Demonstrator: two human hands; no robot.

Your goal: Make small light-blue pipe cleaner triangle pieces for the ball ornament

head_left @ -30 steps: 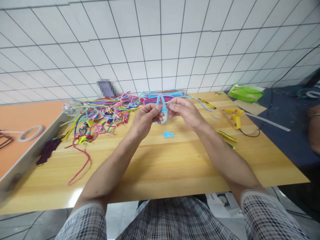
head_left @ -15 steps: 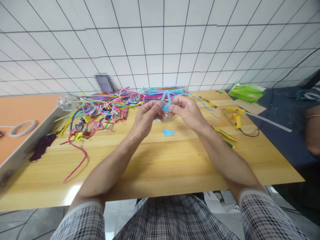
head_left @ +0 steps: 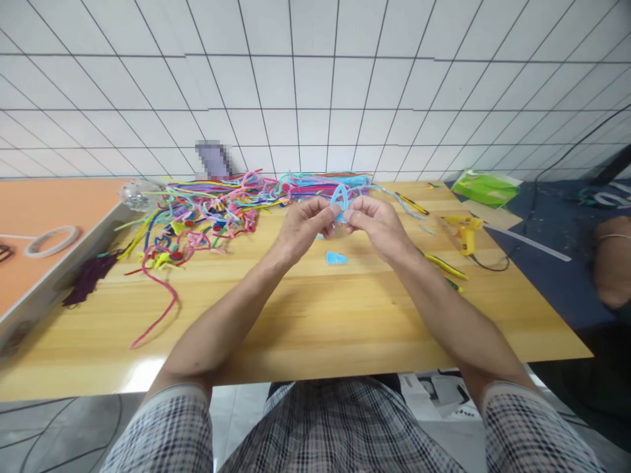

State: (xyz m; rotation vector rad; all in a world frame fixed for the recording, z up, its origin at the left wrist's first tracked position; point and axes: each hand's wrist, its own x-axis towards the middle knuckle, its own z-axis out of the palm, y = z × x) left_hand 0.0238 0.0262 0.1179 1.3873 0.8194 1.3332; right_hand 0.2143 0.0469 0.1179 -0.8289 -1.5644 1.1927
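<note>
Between my hands, above the table, is a light-blue pipe cleaner (head_left: 339, 192) bent into an upright loop. My left hand (head_left: 306, 226) pinches it from the left with thumb and fingers. From the right, my right hand (head_left: 374, 223) grips it the same way, the two thumbs nearly meeting. My fingers hide the lower part of the loop. On the wood just below my hands lies a small flat blue piece (head_left: 336, 258), wider at one end and touched by neither hand.
Colourful pipe cleaners (head_left: 217, 210) heap at the back left, with a bundle (head_left: 330, 184) behind my hands. Yellow-handled pliers (head_left: 446, 266) and a yellow glue gun (head_left: 466, 233) lie right. A green packet (head_left: 486, 187) is farther right. Another person's arm (head_left: 614, 259) shows at the right edge.
My view has shifted slightly. The blue loop looks narrower and my hands have drawn a little closer together around it. Both hands keep their pinch.
</note>
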